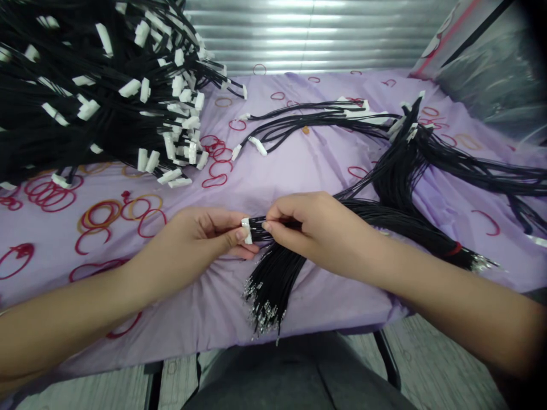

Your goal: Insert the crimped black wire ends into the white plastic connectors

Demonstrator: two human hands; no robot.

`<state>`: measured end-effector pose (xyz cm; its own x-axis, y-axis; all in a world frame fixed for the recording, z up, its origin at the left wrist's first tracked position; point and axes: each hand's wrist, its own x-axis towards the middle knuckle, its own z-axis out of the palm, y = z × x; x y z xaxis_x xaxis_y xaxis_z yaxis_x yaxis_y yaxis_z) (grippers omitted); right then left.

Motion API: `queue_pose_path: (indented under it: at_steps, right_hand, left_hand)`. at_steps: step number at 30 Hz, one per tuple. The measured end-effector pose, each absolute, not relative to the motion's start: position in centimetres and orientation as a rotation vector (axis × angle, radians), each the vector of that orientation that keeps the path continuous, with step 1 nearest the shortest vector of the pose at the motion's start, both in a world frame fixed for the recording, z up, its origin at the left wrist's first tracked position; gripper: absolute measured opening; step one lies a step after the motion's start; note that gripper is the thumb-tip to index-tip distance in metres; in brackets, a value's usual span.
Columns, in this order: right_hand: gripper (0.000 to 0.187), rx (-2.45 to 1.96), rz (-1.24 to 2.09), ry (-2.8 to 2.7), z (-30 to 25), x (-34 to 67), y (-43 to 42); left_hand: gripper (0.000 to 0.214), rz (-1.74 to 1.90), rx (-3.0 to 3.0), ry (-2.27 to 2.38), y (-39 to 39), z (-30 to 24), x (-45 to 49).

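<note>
A white plug connector (pixel 247 230) with several black wires running out of its right side is pinched between the thumb and fingers of my left hand (pixel 213 233). Just to the right, my right hand (pixel 303 222) has thumb and forefinger closed on the black wires (pixel 257 228) close to the connector. Below the hands, a thick bundle of loose black wires (pixel 276 279) fans out toward the table's front edge, with bare silvery metal terminals (pixel 265 313) at the ends. My fingers cover part of the wires.
A large heap of black cables with white connectors (pixel 128 88) fills the back left. Red and yellow rubber bands (pixel 100 215) lie scattered over the purple cloth (pixel 179 319). More black cables (pixel 470 165) lie at right, one bundle tied with a red band (pixel 455 249). A clear plastic bag (pixel 499 85) stands back right.
</note>
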<state>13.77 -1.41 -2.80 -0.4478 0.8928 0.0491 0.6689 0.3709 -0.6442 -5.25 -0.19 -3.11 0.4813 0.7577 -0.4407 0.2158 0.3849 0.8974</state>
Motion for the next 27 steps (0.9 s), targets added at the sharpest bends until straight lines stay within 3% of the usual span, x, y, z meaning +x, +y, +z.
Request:
queue_pose_path:
  at_steps: [27]
  right_hand:
    - [0.017, -1.358, 0.692, -2.224, -3.11, 13.29, -1.64]
  left_hand:
    - [0.013, 0.472, 1.133, 1.049, -0.19, -3.31, -5.22]
